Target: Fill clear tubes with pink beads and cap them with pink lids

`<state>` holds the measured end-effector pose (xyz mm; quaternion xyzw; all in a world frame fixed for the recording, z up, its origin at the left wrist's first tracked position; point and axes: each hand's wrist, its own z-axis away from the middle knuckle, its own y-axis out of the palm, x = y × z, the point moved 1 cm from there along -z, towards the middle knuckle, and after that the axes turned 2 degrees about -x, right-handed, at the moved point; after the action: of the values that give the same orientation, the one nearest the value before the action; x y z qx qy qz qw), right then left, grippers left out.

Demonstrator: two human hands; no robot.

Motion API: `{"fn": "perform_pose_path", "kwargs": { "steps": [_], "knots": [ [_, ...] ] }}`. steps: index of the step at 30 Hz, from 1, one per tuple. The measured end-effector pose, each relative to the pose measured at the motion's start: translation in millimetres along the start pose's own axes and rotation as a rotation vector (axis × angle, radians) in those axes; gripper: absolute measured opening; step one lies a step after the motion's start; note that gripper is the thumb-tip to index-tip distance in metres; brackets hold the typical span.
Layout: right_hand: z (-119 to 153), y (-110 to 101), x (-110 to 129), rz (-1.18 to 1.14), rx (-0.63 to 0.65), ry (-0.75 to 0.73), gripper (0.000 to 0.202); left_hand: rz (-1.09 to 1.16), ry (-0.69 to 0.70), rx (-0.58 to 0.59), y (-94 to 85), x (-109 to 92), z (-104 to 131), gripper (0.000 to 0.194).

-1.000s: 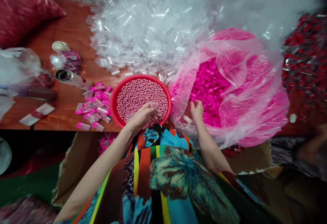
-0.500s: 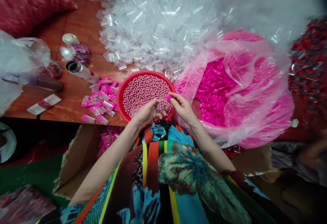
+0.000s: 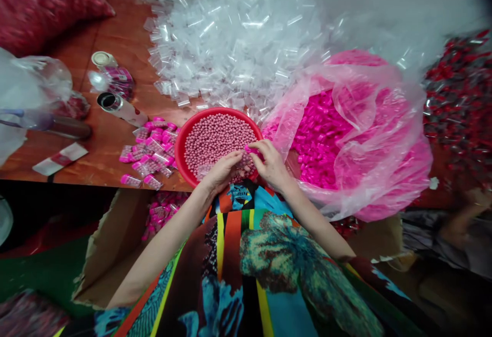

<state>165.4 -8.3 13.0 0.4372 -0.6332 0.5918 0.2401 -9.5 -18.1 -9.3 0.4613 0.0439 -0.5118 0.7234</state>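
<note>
— What have your hands got hold of?

— Your left hand [image 3: 221, 172] and right hand [image 3: 271, 165] meet over the near edge of the red bowl [image 3: 181, 144], fingertips almost touching. The left grip is curled shut around a small clear container [image 3: 243, 161] filled with pale pink beads. The right grip is pinched closed on a bright pink cap [image 3: 249, 149], held right at the top of that container.

— And where does everything sit from that grip?

— Directly beyond and under your fingers lies the bowl, full of pink beads [image 3: 215, 137], resting on the desk [image 3: 115, 44] at its near edge. Just to the right of your right grip is the open plastic bag [image 3: 369, 116] heaped with bright pink caps; its clear rim brushes the back of that hand. Further beyond the bowl, well away from your grip, spreads the big heap of empty clear containers [image 3: 234, 39]. To the left of your left grip, just beside the bowl, is a little pile of filled, capped containers [image 3: 148, 150]. Further left still are a metal can [image 3: 109, 102] lying on its side and a roll of tape [image 3: 102, 60].

— Is the cap fully on?

— You cannot tell; your fingers cover the joint.
</note>
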Motion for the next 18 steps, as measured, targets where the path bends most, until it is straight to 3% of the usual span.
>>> {"fn": "perform_pose_path", "kwargs": {
  "steps": [6,10,14,18],
  "knots": [
    [5,1,6,-0.078,-0.033,0.004,0.024,0.025,0.009,-0.039,0.5,-4,-1,0.013],
    [5,3,2,-0.237,-0.044,0.147,0.02,0.038,-0.002,-0.05,1.1,-4,1,0.016],
    [5,6,-5,-0.335,-0.043,0.335,0.032,0.04,0.002,-0.035,0.6,-3,1,0.017],
    [5,7,-5,-0.355,-0.029,0.387,0.036,0.042,0.02,-0.023,-1.3,-2,1,0.02]
  ]
}}
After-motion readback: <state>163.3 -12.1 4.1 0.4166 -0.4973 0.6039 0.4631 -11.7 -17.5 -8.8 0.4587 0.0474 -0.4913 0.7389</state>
